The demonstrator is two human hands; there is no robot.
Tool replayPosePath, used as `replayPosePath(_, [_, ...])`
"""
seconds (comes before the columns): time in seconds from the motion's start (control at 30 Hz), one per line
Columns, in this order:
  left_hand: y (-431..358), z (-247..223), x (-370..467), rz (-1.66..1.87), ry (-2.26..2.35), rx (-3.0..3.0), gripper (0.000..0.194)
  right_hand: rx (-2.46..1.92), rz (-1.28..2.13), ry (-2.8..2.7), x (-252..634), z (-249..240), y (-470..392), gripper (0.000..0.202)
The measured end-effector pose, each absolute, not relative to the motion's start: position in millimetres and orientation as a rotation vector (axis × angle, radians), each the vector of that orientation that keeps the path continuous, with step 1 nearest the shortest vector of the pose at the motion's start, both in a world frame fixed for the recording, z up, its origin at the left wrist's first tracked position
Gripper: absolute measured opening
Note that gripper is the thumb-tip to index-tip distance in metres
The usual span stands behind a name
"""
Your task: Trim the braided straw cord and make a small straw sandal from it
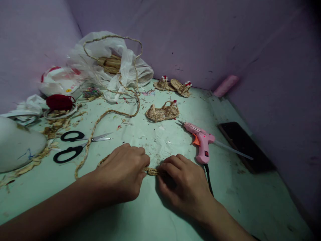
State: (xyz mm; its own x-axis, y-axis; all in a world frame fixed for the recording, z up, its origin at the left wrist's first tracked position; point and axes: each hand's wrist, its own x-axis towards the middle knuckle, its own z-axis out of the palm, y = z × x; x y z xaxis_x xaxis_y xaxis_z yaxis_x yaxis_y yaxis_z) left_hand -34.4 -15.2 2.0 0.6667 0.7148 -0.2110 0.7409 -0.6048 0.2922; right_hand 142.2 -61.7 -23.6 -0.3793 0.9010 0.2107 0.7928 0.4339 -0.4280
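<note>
Between my hands, low over the table, runs a short folded piece of braided straw rope [151,171]. My left hand [125,172] is closed around its left end, fingers curled under and partly hidden. At the other end, my right hand [182,180] pinches the braid between thumb and fingers. A long tail of the braided rope [100,120] comes out behind my left hand and winds back toward a plastic bag. Black-handled scissors [82,144] lie partly open to the left, with the rope across them. A pink glue gun [200,139] lies right of my hands, its red light lit.
A small woven slipper [163,112] sits mid-table, and a pair of woven slippers [173,86] lies by the wall. A plastic bag [130,63] holds straw strips. Dark red yarn [60,102] and a white rounded object [20,145] stand left; a phone [245,145] lies right.
</note>
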Motion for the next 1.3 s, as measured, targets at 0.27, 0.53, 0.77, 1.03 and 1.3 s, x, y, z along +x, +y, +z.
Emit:
replayPosePath(0.27, [-19.0,2.6,-41.0,-0.075,1.071,2.640,0.015,-1.416,0.371,-2.190,141.8,-24.0,-63.7,0.013])
replayPosePath(0.53, [-16.6,0.9,-38.4,-0.043,1.063,2.635,0.021,-1.388,0.529,-2.149,139.0,-29.4,-63.6,0.013])
replayPosePath(0.77, [-13.2,3.9,-35.4,-0.054,1.286,2.369,0.024,-1.514,0.705,-2.007,134.9,-29.9,-58.7,0.004])
replayPosePath(1.03, [-9.2,0.1,-38.5,0.074,1.209,2.092,0.019,-1.578,0.762,-1.889,132.5,-31.3,-57.5,0.005])
replayPosePath(1.3, [-8.4,2.9,-43.3,0.119,1.034,2.572,0.022,-1.634,0.786,-1.901,135.1,-30.3,-56.9,0.008])
